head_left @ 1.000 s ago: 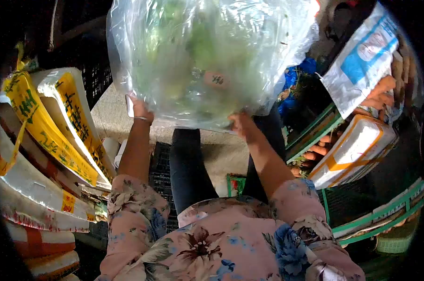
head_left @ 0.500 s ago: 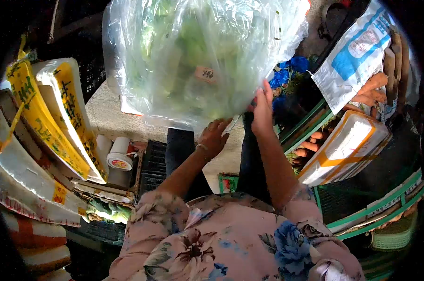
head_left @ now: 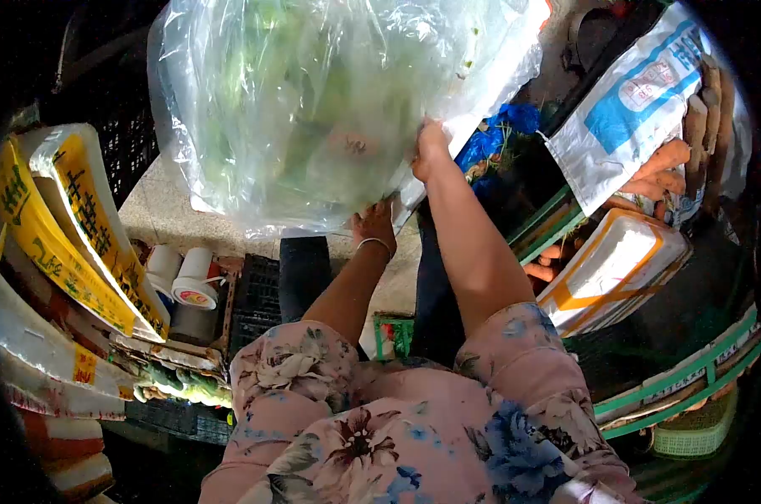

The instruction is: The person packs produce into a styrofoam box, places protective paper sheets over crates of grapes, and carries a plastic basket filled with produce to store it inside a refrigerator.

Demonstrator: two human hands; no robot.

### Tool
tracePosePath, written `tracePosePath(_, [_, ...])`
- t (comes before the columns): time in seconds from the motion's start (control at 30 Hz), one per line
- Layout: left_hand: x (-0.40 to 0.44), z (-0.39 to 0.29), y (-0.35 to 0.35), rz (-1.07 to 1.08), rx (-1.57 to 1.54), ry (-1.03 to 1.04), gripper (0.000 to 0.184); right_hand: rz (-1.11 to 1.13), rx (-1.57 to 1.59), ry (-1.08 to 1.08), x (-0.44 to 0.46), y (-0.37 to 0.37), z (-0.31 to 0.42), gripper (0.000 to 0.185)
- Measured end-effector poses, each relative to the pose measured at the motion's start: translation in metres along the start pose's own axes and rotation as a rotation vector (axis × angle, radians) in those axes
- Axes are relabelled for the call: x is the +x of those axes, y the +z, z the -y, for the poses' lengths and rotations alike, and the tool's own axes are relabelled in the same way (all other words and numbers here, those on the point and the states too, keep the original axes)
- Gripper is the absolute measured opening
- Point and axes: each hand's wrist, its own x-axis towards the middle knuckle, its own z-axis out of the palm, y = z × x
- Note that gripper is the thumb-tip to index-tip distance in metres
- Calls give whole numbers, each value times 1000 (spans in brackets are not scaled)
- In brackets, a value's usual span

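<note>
A large clear plastic bag [head_left: 313, 109] with leafy green contents fills the top middle, resting over a white box [head_left: 473, 118] whose edge shows along its right side. A small reddish label shows faintly through the plastic. My left hand [head_left: 374, 223], with a bracelet at the wrist, has its fingers closed on the bag's lower edge. Higher up on the right side, my right hand [head_left: 430, 149] is closed on the plastic. The fingertips of both hands are partly hidden by the bag or the hands themselves.
Foam boxes with yellow tape [head_left: 86, 210] stand at the left, beside white tubs [head_left: 197, 281]. Blue plastic [head_left: 502, 134] lies right of the bag. Farther right are a white-and-blue sack [head_left: 632, 101], carrots [head_left: 666, 160], a taped foam box [head_left: 611, 269] and green racks [head_left: 683, 374].
The bag has shifted left. My left hand has moved from the left corner to the lower right edge, and my right hand has gone from near the edge's outside onto the plastic and closed.
</note>
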Motion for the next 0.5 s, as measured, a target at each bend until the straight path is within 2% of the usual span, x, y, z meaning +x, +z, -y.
tracePosePath(0.17, [13,-19,-6,110,9,-153,66,6,-92,108,-52,-8,27,44])
tracePosePath(0.23, [7,-22,-12,145,-132,-184,64,41,-78,120,-91,-20,45,44])
tracePosePath(0.3, [-1,-24,-21,146,-246,-194,64,3,-391,46,-133,-25,72,47])
tracePosePath(0.37, [-11,-22,-14,152,-357,-201,65,-178,-379,-225,-139,-34,89,47])
tracePosePath(0.43, [-16,-9,16,-101,-274,122,53,-147,-85,-573,-139,-36,105,52])
tracePosePath(0.47, [-29,-2,-4,-120,-278,105,53,-167,-99,-651,-136,-27,116,57])
tracePosePath(0.5, [-50,9,-41,-46,-501,132,43,-172,-114,-728,-132,-13,126,61])
